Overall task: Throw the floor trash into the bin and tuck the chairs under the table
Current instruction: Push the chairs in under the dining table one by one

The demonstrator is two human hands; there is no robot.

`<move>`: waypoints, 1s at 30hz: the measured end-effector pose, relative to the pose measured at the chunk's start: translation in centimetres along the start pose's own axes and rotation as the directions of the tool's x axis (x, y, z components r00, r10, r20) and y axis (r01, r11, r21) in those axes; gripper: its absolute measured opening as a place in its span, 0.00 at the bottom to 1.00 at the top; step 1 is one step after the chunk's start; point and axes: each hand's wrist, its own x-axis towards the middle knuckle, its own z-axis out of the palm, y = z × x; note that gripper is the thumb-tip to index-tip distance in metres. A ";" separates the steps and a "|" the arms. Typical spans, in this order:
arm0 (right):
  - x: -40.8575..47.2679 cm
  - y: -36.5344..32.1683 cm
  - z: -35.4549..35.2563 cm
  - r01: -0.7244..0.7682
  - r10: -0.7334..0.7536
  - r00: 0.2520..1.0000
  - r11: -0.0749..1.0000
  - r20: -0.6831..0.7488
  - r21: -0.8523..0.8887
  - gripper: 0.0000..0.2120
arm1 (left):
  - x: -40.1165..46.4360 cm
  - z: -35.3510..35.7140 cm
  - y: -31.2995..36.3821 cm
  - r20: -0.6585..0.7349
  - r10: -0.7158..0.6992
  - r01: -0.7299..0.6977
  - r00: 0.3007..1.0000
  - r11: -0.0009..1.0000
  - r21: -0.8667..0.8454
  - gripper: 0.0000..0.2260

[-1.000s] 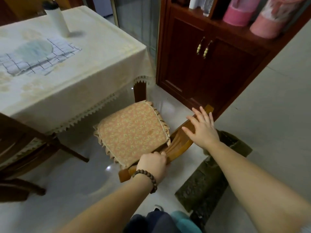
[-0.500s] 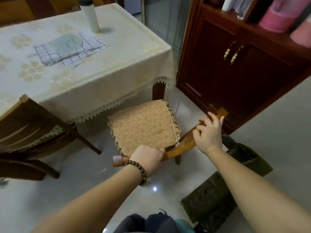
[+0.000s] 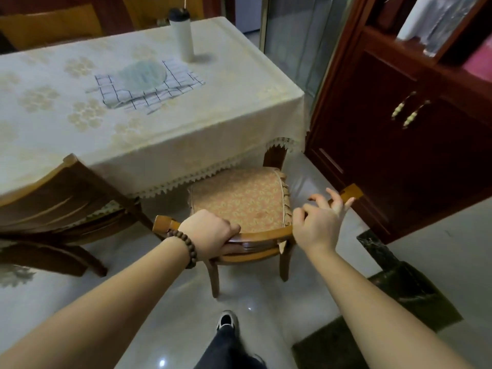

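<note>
A wooden chair with an orange patterned cushion [image 3: 239, 198] stands at the table's near right corner, its seat front reaching the lace hem of the cream tablecloth [image 3: 186, 145]. My left hand [image 3: 210, 235], with a bead bracelet on the wrist, grips the left part of the chair's curved top rail [image 3: 263, 234]. Over the rail's right part lies my right hand [image 3: 319, 222], fingers spread and loosely raised, not wrapped round the wood. No floor trash or bin is in view.
A second wooden chair [image 3: 61, 206] sits at the left, partly under the table. A dark red cabinet [image 3: 399, 161] stands close on the right. A dark green mat [image 3: 404, 286] lies on the glossy tile floor. A white bottle [image 3: 182, 35] and a checked cloth [image 3: 149, 86] are on the table.
The chair has slid toward the table and turned square to it. My right hand has loosened from gripping the rail to spread fingers; my left hand keeps its grip.
</note>
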 end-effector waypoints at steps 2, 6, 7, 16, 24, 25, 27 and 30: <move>1.1 -0.1 0.1 0.018 -0.018 1.000 1.000 -0.014 0.012 0.23 | 0.7 -0.3 -0.7 -0.003 0.001 -0.001 1.000 1.000 -0.021 0.21; 3.7 -0.1 0.3 0.032 -0.032 0.999 0.999 -0.009 0.019 0.23 | 2.2 -1.6 -1.7 -0.038 -0.017 0.016 0.999 1.000 -0.024 0.20; 3.9 0.0 0.3 0.037 -0.037 0.999 0.999 -0.003 0.018 0.23 | 2.3 -1.7 -1.6 -0.042 -0.021 0.020 0.999 0.999 -0.032 0.20; 9.3 1.7 0.4 0.099 -0.100 0.995 0.994 0.021 0.047 0.24 | 5.8 -3.8 -2.1 -0.025 -0.094 0.092 0.995 0.992 -0.081 0.21; 14.3 7.3 0.9 0.235 -0.243 0.964 0.968 0.109 0.083 0.21 | 10.5 -5.1 3.0 0.011 -0.297 0.295 0.955 0.944 -0.145 0.19; 14.9 8.6 1.0 0.260 -0.270 0.955 0.962 0.126 0.089 0.20 | 11.4 -5.1 4.2 0.017 -0.326 0.325 0.945 0.933 -0.156 0.19; 16.1 11.1 1.0 0.302 -0.316 0.932 0.948 0.178 0.101 0.19 | 13.4 -5.3 6.8 0.040 -0.376 0.377 0.926 0.907 -0.187 0.18; 17.3 14.7 0.9 0.347 -0.360 0.897 0.933 0.256 0.096 0.19 | 16.3 -5.4 10.6 0.082 -0.440 0.447 0.894 0.870 -0.206 0.17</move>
